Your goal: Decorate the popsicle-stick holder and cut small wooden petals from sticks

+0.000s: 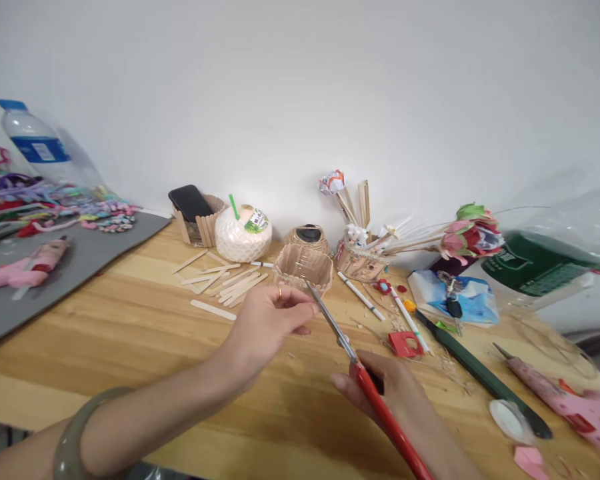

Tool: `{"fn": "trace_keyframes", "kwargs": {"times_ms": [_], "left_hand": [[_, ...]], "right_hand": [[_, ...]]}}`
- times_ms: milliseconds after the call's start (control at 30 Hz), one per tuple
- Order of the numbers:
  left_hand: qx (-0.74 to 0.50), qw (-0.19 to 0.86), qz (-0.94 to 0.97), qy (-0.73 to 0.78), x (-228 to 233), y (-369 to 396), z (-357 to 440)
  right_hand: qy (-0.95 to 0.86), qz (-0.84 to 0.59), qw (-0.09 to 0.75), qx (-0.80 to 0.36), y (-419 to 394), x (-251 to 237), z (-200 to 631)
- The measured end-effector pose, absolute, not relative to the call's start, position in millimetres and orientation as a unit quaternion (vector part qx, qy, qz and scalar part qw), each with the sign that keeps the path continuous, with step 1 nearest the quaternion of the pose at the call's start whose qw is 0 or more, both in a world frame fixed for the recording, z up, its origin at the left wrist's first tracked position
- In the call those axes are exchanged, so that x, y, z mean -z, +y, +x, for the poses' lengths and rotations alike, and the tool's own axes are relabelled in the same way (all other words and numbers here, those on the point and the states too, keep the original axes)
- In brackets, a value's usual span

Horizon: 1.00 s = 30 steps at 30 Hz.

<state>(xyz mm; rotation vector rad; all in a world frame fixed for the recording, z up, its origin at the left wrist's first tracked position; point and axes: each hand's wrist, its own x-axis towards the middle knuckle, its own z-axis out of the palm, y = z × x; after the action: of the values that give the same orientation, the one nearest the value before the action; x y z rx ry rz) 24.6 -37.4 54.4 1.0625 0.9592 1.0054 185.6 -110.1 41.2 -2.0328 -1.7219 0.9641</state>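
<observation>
My right hand (pixel 397 390) is wrapped round red-handled scissors (pixel 375 400), their blades pointing up and away, looking closed or nearly so. Close to the blade tips, my left hand (pixel 270 317) has its thumb and fingers pinched together. Whatever it pinches, if anything, is too small to make out. Just beyond both hands sits a small brown container (pixel 304 263) with a scalloped, shiny rim. Behind it is a roll of twine (pixel 304 235). Loose wooden craft sticks (pixel 239 285) lie to the left of the container.
At the back stand a white coconut (pixel 243 233), a stick box (pixel 207 230) holding a phone (pixel 190 202), and a decorated flower holder (pixel 363 262). Glue guns lie left (pixel 25 267) and right (pixel 563 397). A dark green long-handled tool (pixel 480 370) and markers (pixel 361 297) lie right.
</observation>
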Motion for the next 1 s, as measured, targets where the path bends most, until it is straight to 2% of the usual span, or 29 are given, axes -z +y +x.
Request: {"fn": "trace_keyframes", "kwargs": {"times_ms": [267,467,567,700,900,1000], "left_hand": [[-0.405,0.665,0.471,0.415,-55.7,-37.0,22.3],[-0.379,0.652,0.503,0.422,-54.4,-34.2,15.6],[-0.343,0.633,0.545,0.430,-50.6,-29.4,7.5],[-0.207,0.585,0.637,0.458,-30.4,-21.8,-6.1],[-0.096,0.475,0.745,0.458,8.3,-19.7,-16.7],[-0.083,0.381,0.797,0.461,9.1,-21.6,-15.3]], "right_hand": [[-0.573,-0.695,0.181,-0.394,-111.0,-33.9,189.9],[-0.580,-0.714,0.202,-0.337,-109.3,-32.2,206.5],[-0.598,-0.747,0.146,-0.250,-108.3,-32.0,222.4],[-0.602,-0.779,0.043,-0.170,-110.6,-24.5,246.5],[-0.628,-0.772,-0.033,-0.092,-116.2,-2.0,269.2],[-0.675,-0.735,-0.026,-0.051,-115.7,7.2,271.9]]}}
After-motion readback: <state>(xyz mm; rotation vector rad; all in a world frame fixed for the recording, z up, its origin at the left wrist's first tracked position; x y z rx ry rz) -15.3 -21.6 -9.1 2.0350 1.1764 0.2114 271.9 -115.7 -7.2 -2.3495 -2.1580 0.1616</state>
